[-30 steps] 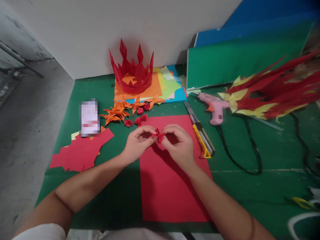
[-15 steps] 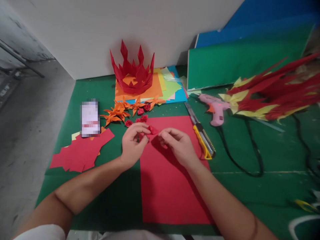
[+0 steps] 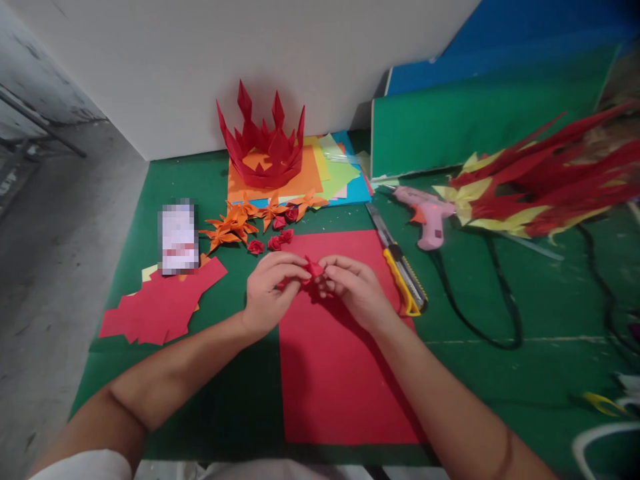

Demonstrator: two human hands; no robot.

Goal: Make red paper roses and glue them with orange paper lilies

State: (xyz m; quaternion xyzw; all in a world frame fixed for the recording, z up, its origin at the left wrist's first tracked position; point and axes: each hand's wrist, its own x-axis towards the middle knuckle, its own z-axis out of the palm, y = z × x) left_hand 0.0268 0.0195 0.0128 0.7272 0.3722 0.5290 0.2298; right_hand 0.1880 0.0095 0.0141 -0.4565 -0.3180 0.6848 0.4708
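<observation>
A small folded piece of red paper (image 3: pixel 314 268) is pinched between my two hands, above a large red paper sheet (image 3: pixel 345 373). My left hand (image 3: pixel 273 288) grips its left side with thumb and fingers. On its right side, the fingertips of my right hand (image 3: pixel 353 287) are closed on it. Fingers partly hide its shape. Just beyond my left hand lie several small red paper roses (image 3: pixel 256 247) and a cluster of orange paper flowers (image 3: pixel 233 227).
A red paper crown (image 3: pixel 263 160) stands on coloured sheets at the back. To the right lie a yellow utility knife (image 3: pixel 403 277), a pink glue gun (image 3: pixel 425 213) with its cord, and red-yellow paper pieces (image 3: pixel 540 180). Left are red paper strips (image 3: pixel 160 303) and a blurred phone-like object (image 3: pixel 179 237).
The folded red paper has shifted slightly right and turned between my fingers, its tip now pointing up. My right fingers have come closer around it. The view has moved slightly.
</observation>
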